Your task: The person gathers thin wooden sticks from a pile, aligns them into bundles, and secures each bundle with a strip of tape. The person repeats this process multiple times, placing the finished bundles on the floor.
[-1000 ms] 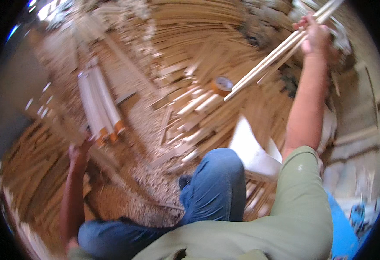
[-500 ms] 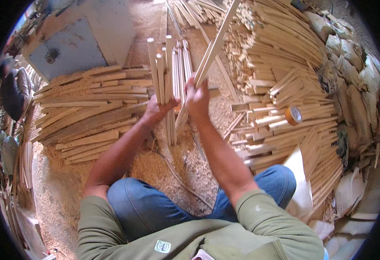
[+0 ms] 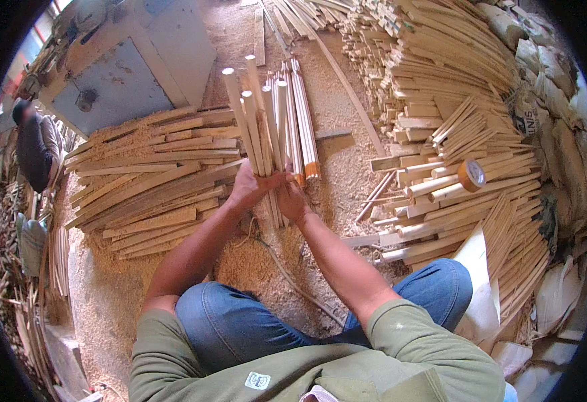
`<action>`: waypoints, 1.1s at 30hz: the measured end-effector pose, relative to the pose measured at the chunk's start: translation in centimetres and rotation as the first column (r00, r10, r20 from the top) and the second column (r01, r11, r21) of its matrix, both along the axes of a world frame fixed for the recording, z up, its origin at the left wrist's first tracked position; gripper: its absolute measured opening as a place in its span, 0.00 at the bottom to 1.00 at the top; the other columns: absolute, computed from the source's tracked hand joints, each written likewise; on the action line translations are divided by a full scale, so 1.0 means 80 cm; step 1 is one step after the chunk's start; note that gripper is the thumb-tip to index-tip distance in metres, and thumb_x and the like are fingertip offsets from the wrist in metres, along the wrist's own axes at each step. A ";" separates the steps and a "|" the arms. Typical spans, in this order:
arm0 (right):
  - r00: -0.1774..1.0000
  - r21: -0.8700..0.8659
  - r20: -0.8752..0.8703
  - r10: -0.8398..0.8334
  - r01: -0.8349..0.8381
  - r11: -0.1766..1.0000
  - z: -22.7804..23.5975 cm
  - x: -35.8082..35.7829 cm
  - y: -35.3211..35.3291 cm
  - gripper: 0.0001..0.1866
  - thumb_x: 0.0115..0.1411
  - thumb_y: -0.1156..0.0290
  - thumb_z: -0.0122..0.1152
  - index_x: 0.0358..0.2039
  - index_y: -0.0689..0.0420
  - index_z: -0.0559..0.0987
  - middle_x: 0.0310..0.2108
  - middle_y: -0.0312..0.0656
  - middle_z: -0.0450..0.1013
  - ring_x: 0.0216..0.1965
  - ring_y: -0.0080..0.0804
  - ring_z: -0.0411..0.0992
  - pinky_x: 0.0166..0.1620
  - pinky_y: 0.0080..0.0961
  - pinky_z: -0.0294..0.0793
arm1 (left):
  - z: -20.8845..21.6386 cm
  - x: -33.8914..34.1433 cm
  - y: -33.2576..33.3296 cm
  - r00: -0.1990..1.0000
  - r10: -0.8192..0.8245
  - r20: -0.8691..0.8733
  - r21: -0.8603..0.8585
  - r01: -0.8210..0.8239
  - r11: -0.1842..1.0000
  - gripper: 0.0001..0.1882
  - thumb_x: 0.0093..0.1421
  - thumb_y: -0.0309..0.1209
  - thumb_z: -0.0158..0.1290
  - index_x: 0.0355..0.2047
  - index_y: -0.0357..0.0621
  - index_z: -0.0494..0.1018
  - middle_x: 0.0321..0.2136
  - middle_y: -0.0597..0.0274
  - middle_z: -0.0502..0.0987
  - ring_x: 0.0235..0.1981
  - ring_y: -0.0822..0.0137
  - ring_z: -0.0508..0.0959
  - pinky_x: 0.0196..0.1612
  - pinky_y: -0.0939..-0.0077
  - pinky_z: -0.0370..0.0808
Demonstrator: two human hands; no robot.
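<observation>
Several round wooden dowels (image 3: pixel 256 134) stand upright, slightly tilted, in a loose bundle before me, their pale ends uneven at the top. My left hand (image 3: pixel 252 187) is closed around the bundle low down, its fingers wrapped across the front. Right beside it, my right hand (image 3: pixel 292 202) is closed at the bundle's right side; the dowels partly hide its fingers. Just behind lies another bundle of dowels (image 3: pixel 296 114), bound with orange tape (image 3: pixel 312 170) at its near end.
Rough wooden strips (image 3: pixel 153 181) lie stacked at left, below a grey metal cabinet (image 3: pixel 109 84). Large piles of sticks (image 3: pixel 447 60) fill the right, with a tape roll (image 3: pixel 471 175) on them. Sawdust and a cord (image 3: pixel 283 271) lie on the floor. Another person (image 3: pixel 35 147) is at far left.
My right hand has come down and left to the bundle, bringing the long dowels it held out at the right into it. My left hand still grips the bundle.
</observation>
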State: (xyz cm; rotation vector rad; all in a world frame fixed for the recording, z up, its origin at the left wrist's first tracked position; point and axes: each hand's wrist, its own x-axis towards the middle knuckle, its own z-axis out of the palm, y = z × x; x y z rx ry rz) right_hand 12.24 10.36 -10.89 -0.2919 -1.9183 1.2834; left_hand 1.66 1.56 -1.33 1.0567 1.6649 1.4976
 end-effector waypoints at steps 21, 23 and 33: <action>0.989 0.092 0.143 0.023 -0.036 0.995 -0.003 0.007 -0.037 0.34 0.55 0.56 0.81 0.59 0.53 0.77 0.43 0.53 0.85 0.44 0.55 0.85 0.48 0.48 0.85 | -0.022 0.025 -0.036 0.908 0.420 0.016 0.077 -0.420 0.904 0.26 0.54 0.23 0.75 0.52 0.39 0.78 0.44 0.62 0.84 0.45 0.71 0.83 0.48 0.73 0.83; 0.974 -0.038 0.059 0.219 -0.217 0.975 0.000 0.000 -0.033 0.35 0.55 0.58 0.82 0.60 0.54 0.77 0.46 0.53 0.84 0.48 0.53 0.84 0.52 0.46 0.84 | -0.015 0.023 -0.049 0.961 0.275 0.035 0.120 -0.278 0.953 0.26 0.55 0.22 0.75 0.53 0.38 0.78 0.44 0.62 0.84 0.45 0.70 0.83 0.50 0.71 0.83; 0.980 -0.077 0.104 0.169 -0.162 0.984 0.011 -0.004 -0.055 0.39 0.54 0.59 0.82 0.64 0.52 0.73 0.50 0.52 0.82 0.52 0.50 0.83 0.54 0.45 0.82 | 0.038 -0.019 -0.078 0.992 0.083 -0.090 0.206 -0.063 0.977 0.29 0.57 0.24 0.72 0.56 0.41 0.71 0.43 0.58 0.81 0.50 0.62 0.82 0.61 0.57 0.79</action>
